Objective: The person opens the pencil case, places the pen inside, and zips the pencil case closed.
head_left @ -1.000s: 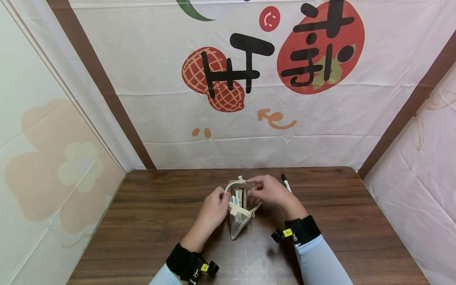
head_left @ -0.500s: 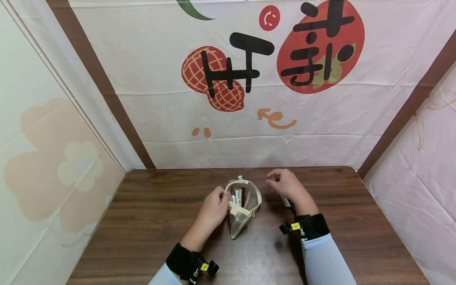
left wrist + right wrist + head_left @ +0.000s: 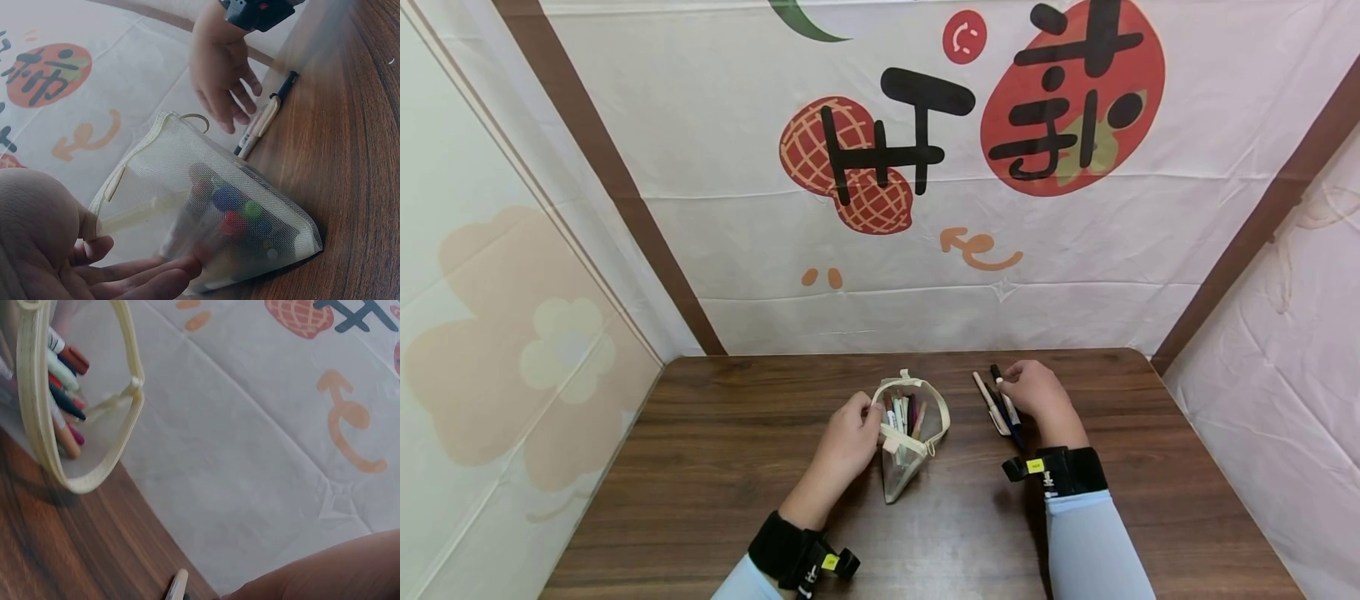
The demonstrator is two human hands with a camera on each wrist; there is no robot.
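A cream-edged mesh pencil case (image 3: 901,479) stands unzipped on the table, several pens and markers (image 3: 901,412) inside it. With thumb and forefinger my left hand (image 3: 848,437) pinches the left side of its rim; the other fingers lie along the mesh in the left wrist view. To the right of the case lie a beige pen (image 3: 991,403), a dark blue pen (image 3: 1017,435) and a black-capped marker (image 3: 996,373). Over these is my right hand (image 3: 1037,396), its fingers loosely bent at the marker; whether they touch it is unclear. The right wrist view shows only part of this hand (image 3: 337,572).
The brown wooden table (image 3: 737,467) ends at a printed white cloth (image 3: 752,325) behind. Cloth walls also stand at the left and right. A black strap with a small camera sits on each wrist.
My right hand has drawn out of the pencil case and moved right to the loose pens. A beige pen and a dark blue pen now show beside the marker. My left hand stays put.
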